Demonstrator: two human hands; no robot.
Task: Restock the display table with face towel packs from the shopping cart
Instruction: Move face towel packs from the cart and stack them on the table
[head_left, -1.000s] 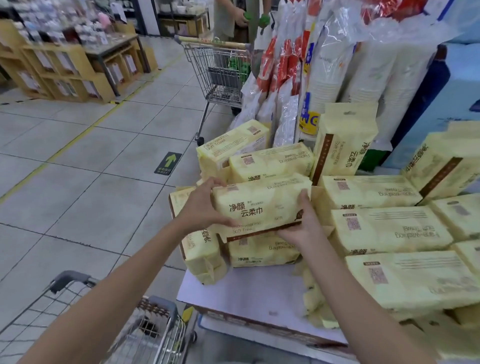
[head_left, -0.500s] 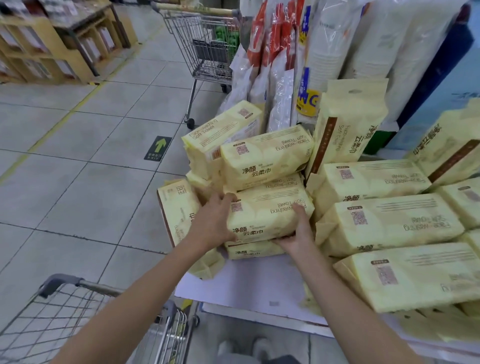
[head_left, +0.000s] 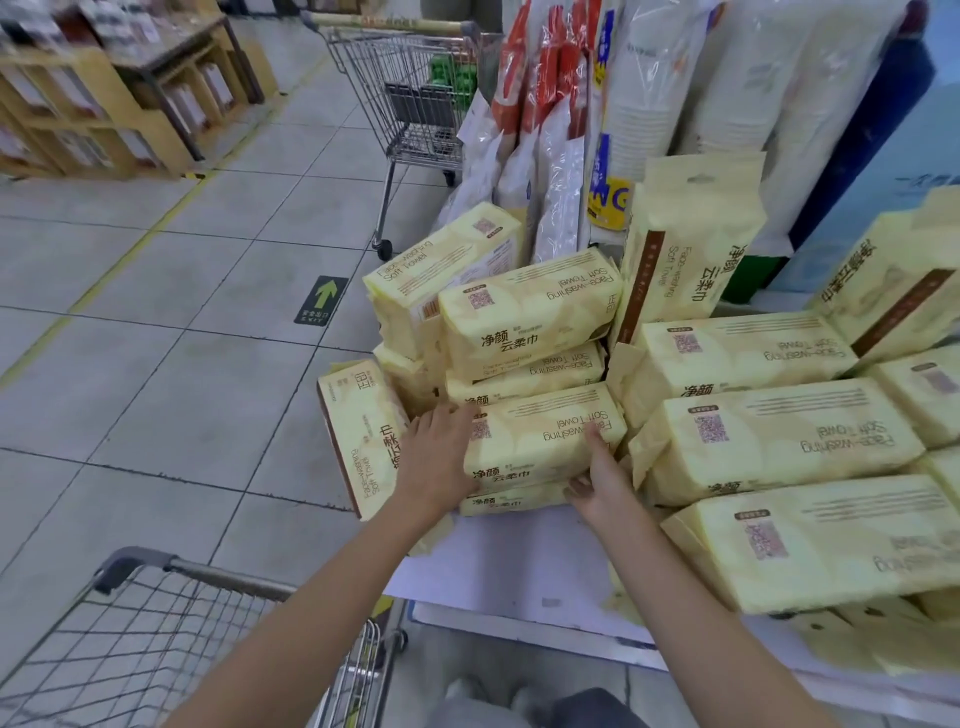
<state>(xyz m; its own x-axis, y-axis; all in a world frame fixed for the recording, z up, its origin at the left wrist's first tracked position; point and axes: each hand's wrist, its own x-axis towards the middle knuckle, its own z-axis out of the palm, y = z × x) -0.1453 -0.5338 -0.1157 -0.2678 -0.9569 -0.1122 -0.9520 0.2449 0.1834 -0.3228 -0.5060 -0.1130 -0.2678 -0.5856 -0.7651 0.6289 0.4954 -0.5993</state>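
Covering most of the left side is a grey tiled floor (head_left: 156, 364) with a yellow line. On the right stands the display table (head_left: 519, 561); its white top shows bare near the front edge. A wire shopping cart (head_left: 156, 613) stands at the lower left, close to the table's corner, and a second cart (head_left: 415, 93) stands far behind. Tall plastic bags (head_left: 675, 78) of white goods lean behind the table, and wooden shelves (head_left: 93, 104) are at the far left.

Many yellow towel packs (head_left: 769, 441) lie in stacks on the table. One upright pack (head_left: 685, 249) stands behind them, and one leaning pack (head_left: 358, 436) is at the table's left edge.

The face towel pack (head_left: 540, 441) lies flat at the front of the left stack, on top of a lower pack (head_left: 511, 501) and touching the packs behind it. The left hand (head_left: 439, 457) lies against its left end with the fingers straight. The right hand (head_left: 602, 478) holds its right end, the thumb on the top face and the fingers curled at the lower front edge.

A small green arrow sticker (head_left: 322, 300) is on the floor.
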